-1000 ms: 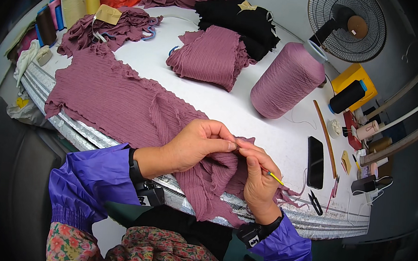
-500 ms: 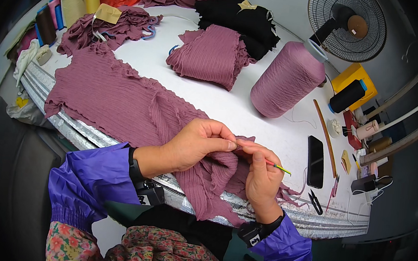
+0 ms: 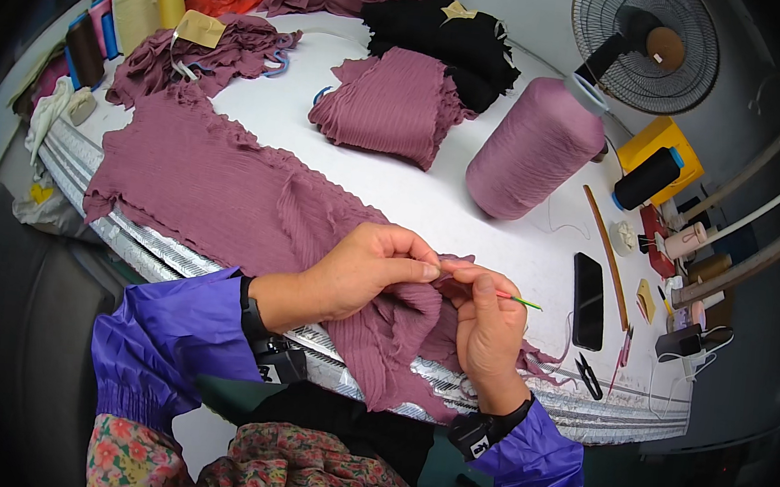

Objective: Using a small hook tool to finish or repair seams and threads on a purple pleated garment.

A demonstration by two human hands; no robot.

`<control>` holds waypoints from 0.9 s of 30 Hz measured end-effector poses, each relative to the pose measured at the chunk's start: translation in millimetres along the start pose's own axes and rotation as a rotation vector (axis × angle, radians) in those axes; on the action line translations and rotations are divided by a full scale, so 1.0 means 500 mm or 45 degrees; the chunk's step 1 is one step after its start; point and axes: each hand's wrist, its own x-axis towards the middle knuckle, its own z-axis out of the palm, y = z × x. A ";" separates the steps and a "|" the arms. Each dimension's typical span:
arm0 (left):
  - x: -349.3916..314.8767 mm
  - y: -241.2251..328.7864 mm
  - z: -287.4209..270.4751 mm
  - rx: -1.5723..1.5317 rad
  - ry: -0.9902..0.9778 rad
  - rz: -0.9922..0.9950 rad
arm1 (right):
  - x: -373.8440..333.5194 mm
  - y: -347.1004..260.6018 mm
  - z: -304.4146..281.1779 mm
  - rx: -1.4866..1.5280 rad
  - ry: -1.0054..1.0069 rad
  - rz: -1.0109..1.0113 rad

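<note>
Pinching the mauve knitted garment [image 3: 255,205] at its edge, the left hand [image 3: 360,273] grips fabric while the right hand [image 3: 489,329] fingers clasp a thin green-tipped needle [image 3: 518,299] above the white surface [image 3: 465,222].

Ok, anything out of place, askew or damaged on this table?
Nothing looks damaged or spilled. Two things stand out: the mauve knit garment hangs over the table's near edge by the left hand and right hand, and the big mauve yarn cone looks tilted, which may be lens bend.
</note>
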 end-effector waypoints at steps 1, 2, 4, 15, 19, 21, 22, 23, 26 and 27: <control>0.005 0.001 0.005 0.028 -0.015 -0.011 | -0.002 -0.003 -0.003 -0.010 0.003 0.016; 0.002 0.004 0.008 0.028 -0.043 -0.008 | -0.004 -0.005 -0.005 -0.021 0.008 0.031; -0.007 0.007 0.006 -0.016 0.055 -0.059 | -0.006 0.007 -0.008 -0.044 0.001 0.060; 0.001 -0.001 0.001 -0.107 0.008 -0.033 | -0.006 0.011 -0.001 -0.210 0.004 -0.078; 0.000 -0.002 -0.003 -0.127 0.019 -0.037 | -0.005 0.014 0.001 -0.206 0.025 -0.108; -0.001 -0.001 -0.004 -0.119 0.017 -0.030 | -0.005 0.013 0.003 -0.236 0.025 -0.121; -0.001 -0.002 -0.004 -0.109 0.013 -0.026 | -0.006 0.012 0.004 -0.245 0.034 -0.124; 0.000 -0.003 -0.004 -0.113 0.014 -0.027 | -0.007 0.012 0.005 -0.253 0.044 -0.127; 0.000 -0.004 -0.004 -0.100 0.017 -0.025 | -0.008 0.013 0.005 -0.268 0.052 -0.141; 0.000 -0.004 -0.003 -0.104 0.017 -0.021 | -0.009 0.014 0.005 -0.267 0.050 -0.139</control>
